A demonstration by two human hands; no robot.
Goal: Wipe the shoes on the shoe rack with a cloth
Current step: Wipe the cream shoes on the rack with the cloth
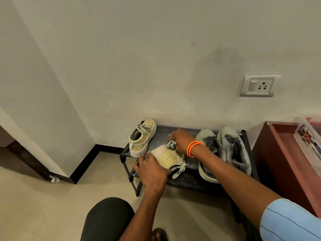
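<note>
A low black shoe rack (189, 181) stands against the wall. A yellowish high-top shoe (169, 158) lies tilted on its side on the top shelf. My left hand (151, 169) grips its heel end. My right hand (180, 140), with orange bands on the wrist, presses a bunched grey cloth (171, 144) onto the toe. The matching yellowish shoe (142, 138) stands upright at the rack's left end. Two grey sneakers (224, 152) rest on the right side of the shelf, partly hidden by my right forearm.
A dark red wooden cabinet (279, 153) stands right of the rack, with a clear box (311, 136) on it. A wall socket (259, 85) is above. My knee (107, 218) is near the front. Tiled floor (43, 202) lies left, with a wall corner.
</note>
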